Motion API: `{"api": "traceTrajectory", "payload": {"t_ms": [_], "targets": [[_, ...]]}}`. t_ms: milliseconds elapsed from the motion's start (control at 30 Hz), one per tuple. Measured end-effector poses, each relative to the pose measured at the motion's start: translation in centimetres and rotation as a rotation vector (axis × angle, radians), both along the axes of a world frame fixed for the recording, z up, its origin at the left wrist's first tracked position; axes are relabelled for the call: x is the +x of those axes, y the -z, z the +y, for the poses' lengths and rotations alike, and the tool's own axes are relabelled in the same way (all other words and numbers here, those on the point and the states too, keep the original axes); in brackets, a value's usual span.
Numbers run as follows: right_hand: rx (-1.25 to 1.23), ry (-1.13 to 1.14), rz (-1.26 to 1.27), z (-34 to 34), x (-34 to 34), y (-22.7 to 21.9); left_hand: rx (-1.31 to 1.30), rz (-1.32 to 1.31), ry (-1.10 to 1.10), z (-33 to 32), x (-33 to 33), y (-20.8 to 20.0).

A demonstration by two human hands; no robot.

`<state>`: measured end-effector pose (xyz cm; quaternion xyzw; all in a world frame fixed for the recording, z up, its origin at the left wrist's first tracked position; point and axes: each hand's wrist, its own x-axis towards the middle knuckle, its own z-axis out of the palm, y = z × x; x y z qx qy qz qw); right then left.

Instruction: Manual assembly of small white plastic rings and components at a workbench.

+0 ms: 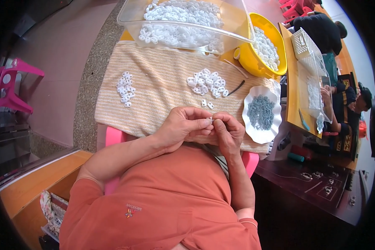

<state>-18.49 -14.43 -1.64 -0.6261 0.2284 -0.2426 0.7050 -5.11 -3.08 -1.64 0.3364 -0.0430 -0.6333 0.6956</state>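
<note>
My left hand (pixel 181 128) is closed, its thumb and fingers pinching a small white plastic piece, mostly hidden by the fingertips. Against it, my right hand (pixel 228 132) pinches something tiny and thin, too small to make out. Both hands meet over the near part of a striped towel (pixel 154 96). Just beyond them lie two loose white plastic pieces with holes (pixel 207 104), and past these a heap of similar white pieces (pixel 206 82). A smaller heap (pixel 126 88) sits to the left. Right of my right hand is a white wavy-rimmed dish (pixel 260 136) full of small grey-blue parts (pixel 261 112).
A clear plastic bin (pixel 129 18) of white pieces stands at the far edge, beside a yellow basket (pixel 245 58) holding more. A black strip (pixel 236 88) lies on the towel. People (pixel 346 100) sit at another table on the right. A pink stool (pixel 18 87) stands left.
</note>
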Motion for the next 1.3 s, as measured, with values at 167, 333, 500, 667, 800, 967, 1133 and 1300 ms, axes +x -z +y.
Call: {"api": "traceTrajectory", "payload": {"t_ms": [167,333,500,667,800,967,1133,1300], "targets": [[-0.026,-0.004,0.011,-0.07,-0.01,0.13,-0.007,-0.006,-0.004,0.02,0.02,-0.05],[-0.046,-0.013,0.018,-0.19,-0.04,0.14,-0.001,-0.01,-0.009,0.0,-0.04,0.04],[-0.079,-0.017,0.019,-0.28,0.01,0.27,0.0,-0.014,-0.013,-0.03,-0.06,0.15],[-0.048,-0.011,0.037,-0.18,0.01,0.02,0.002,0.0,-0.02,-0.03,0.0,0.04],[-0.057,-0.014,0.038,-0.22,-0.04,0.16,0.006,0.0,-0.022,0.0,0.01,0.06],[-0.085,-0.011,0.026,-0.23,0.07,0.15,0.01,-0.001,-0.016,-0.05,0.03,0.07],[-0.126,-0.018,0.026,-0.32,0.1,0.2,0.014,-0.017,-0.015,-0.03,0.01,0.14],[-0.204,-0.015,0.081,-0.41,0.03,0.16,0.002,-0.059,-0.019,0.05,-0.06,0.43]]}}
